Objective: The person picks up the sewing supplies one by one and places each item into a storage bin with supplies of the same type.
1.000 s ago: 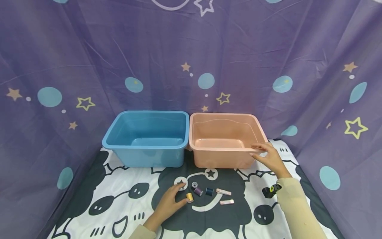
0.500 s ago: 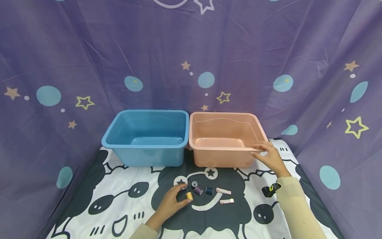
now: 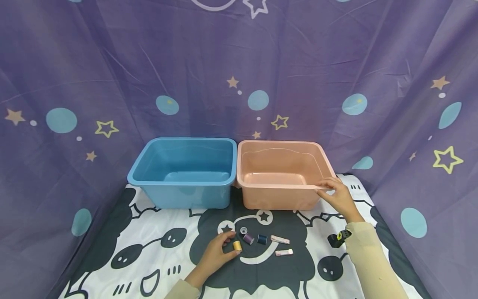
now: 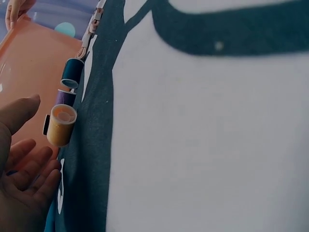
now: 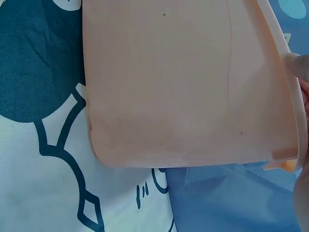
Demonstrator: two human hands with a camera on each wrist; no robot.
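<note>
My left hand (image 3: 216,253) is by a yellow thread spool (image 3: 237,246), thumb and fingers spread on either side of it. In the left wrist view, the thumb and fingers (image 4: 34,166) stand apart from the yellow spool (image 4: 60,130). Beside it lie a purple spool (image 3: 248,238), a dark blue spool (image 3: 262,239) and a small spool with a pale round end (image 3: 243,231). My right hand (image 3: 339,199) grips the front right rim of a peach plastic bin (image 3: 280,197); the thumb (image 5: 295,65) presses the rim's outside, the fingers are partly hidden.
A blue plastic bin (image 3: 186,195) stands left of the peach one, both with nothing in them. Two slim pale pink pieces (image 3: 280,239) lie right of the spools. The patterned cloth (image 3: 160,265) covers the table; a purple curtain (image 3: 209,58) hangs behind.
My left hand has shifted slightly to the right, bringing its thumb and fingers closer about the yellow spool. My right hand stays at the bin rim, its thumb slightly nearer.
</note>
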